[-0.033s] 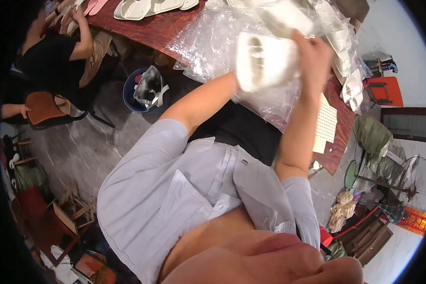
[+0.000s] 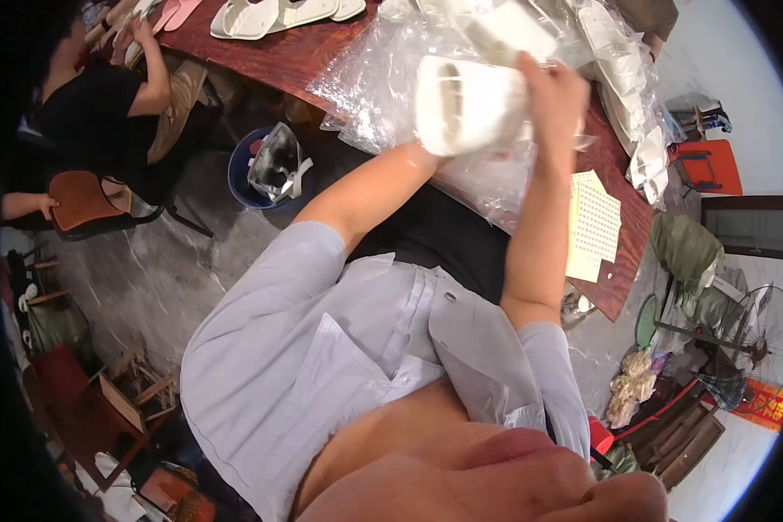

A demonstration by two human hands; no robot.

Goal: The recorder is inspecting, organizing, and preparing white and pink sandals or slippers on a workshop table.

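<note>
A white slipper [image 2: 483, 104], slightly blurred, is held up over the near edge of the table. My right hand [image 2: 558, 100] grips its right side, fingers bent around the edge. From the left, my left forearm reaches up to the slipper's lower left corner; the left hand itself is hidden behind the slipper, so its fingers do not show. Just beyond, a second pale slipper [image 2: 520, 35] appears among clear plastic bags [image 2: 374, 78]. More white slippers [image 2: 613, 61] lie piled along the right side of the table.
Yellowish label sheets [image 2: 596, 222] lie near the right corner of the red-brown table [image 2: 244, 56]. White sandals [image 2: 250, 19] stand at the far left. A blue bucket [image 2: 245, 187] is on the floor, a fan [image 2: 761, 348] at right. Another person [image 2: 87, 104] sits at left.
The slipper and my right hand have shifted a little to the left. More of the yellowish label sheets shows beside my right forearm.
</note>
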